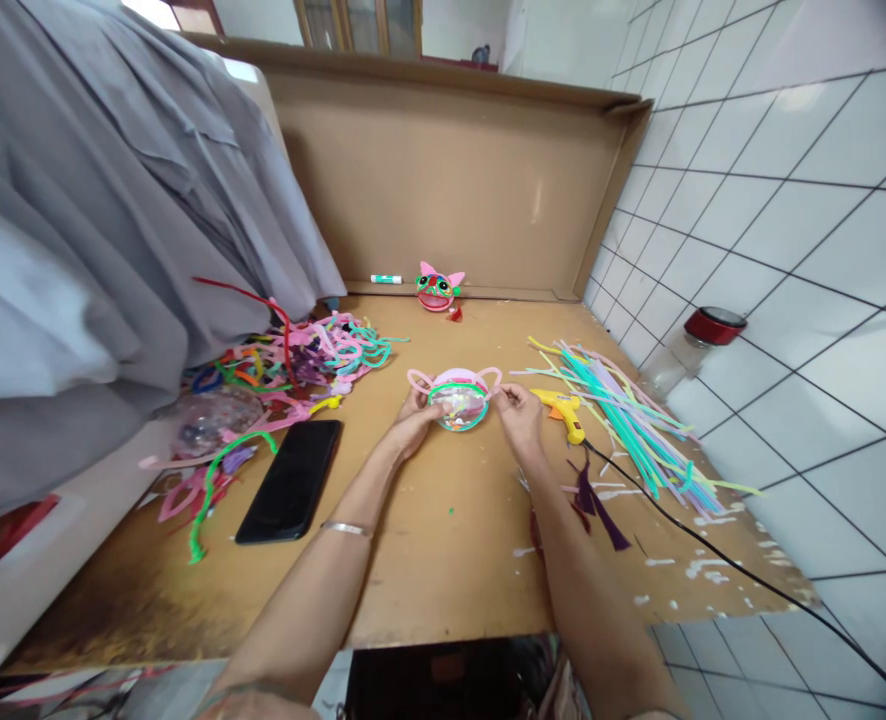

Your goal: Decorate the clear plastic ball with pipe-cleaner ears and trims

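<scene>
A person's left hand (415, 416) holds a round, green-rimmed craft piece (459, 402) over a wooden table (443, 580); the right hand (519, 418) pinches its right pink loop (492, 374). Nearby lie a yellow glue gun (572, 418), black phone (290, 482) and colourful pipe cleaners (617, 412).

My feed is bright and mostly even. At the top left a patch burns out to white, and I get pale glare on the glossy white square wall tiles (795, 100). Soft shadow dims the left end of the tall brown cardboard panel (428, 170). My lens slants the clear red-lidded jar (715, 325); the upper right corner falls dark and blurred.
</scene>
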### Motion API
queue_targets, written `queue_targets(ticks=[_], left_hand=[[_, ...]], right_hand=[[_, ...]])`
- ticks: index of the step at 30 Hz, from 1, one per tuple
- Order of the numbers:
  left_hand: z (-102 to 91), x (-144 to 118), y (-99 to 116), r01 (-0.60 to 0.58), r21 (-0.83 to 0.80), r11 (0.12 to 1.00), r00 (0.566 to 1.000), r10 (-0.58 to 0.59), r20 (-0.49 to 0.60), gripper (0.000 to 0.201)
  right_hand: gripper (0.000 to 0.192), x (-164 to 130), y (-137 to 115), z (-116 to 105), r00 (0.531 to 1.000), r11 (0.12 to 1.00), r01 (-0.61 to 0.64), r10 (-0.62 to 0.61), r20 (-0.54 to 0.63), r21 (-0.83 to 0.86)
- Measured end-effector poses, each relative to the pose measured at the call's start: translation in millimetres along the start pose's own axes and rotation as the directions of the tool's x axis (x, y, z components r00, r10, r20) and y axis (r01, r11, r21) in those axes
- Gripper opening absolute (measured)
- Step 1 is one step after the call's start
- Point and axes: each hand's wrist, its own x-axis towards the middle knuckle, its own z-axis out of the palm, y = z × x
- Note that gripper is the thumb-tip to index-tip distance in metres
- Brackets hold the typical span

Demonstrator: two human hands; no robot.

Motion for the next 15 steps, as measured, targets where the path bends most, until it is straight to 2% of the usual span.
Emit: queue_targets(ticks=[7, 15], left_hand=[[-0.2, -0.5, 3.0, 0.036, 0.005, 0.999, 0.999, -0.036, -0.016, 0.071], [-4.1, 1.3, 0.2, 0.05, 0.007, 0.999, 0.999, -0.05, -0.006, 0.076]], right_hand=[[0.019, -0.5, -2.5, 1.9, 0.997, 0.982, -0.082, 0.08, 0.021, 0.17], [0.013, -0.1, -4.8, 3.0, 0.997, 0.956, -0.081, 0.078, 0.02, 0.282]])
